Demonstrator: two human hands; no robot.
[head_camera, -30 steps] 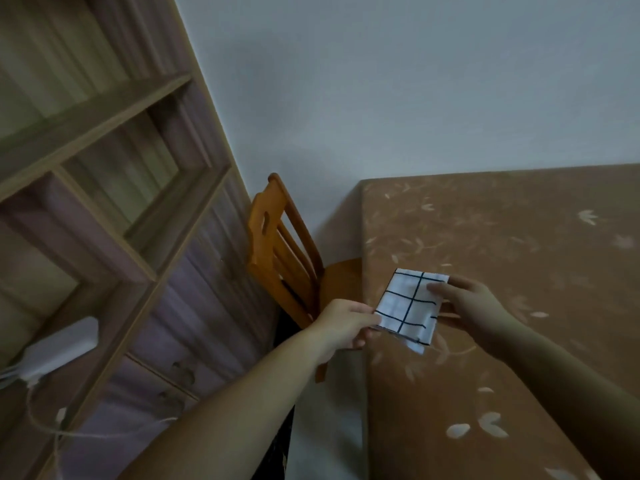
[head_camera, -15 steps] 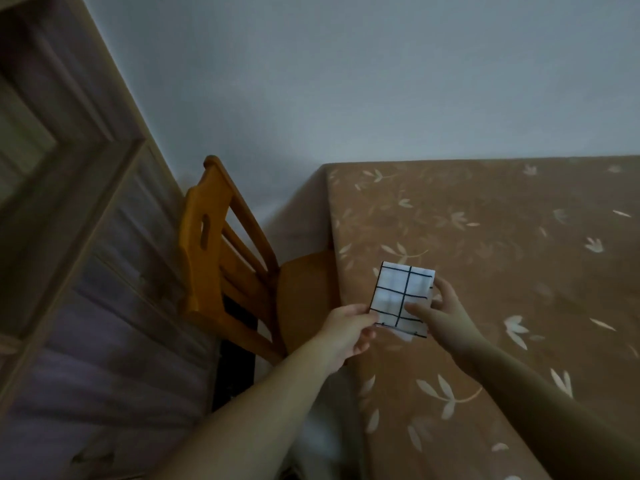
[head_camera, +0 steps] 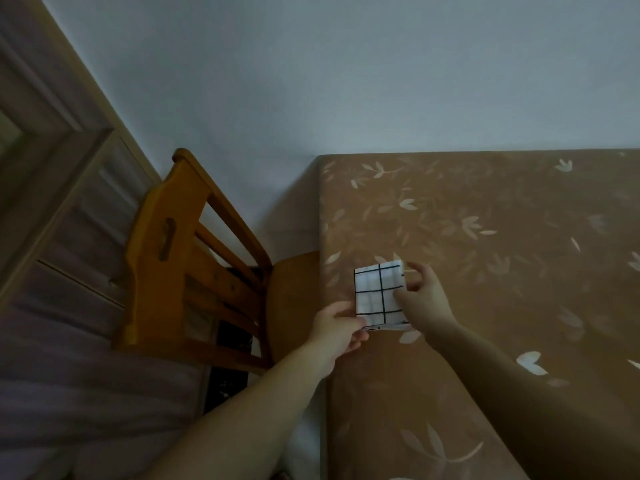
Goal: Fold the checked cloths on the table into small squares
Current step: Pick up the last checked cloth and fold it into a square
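Both hands held the folded cloth [head_camera: 379, 299]: left hand [head_camera: 337, 329] pinched its near corner, right hand [head_camera: 427, 299] its side. Light and soft, it would likely unfold unless held at the edges.

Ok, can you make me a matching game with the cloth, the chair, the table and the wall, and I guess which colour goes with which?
Things:
1. checked cloth
2. chair
3. table
4. wall

Colours:
A. brown with pale leaves
B. plain pale grey-white
C. white with black lines
D. orange wood

Pairs: 1-C, 2-D, 3-A, 4-B

Extra clue: both hands, left and right, hold the cloth near the table's left edge.
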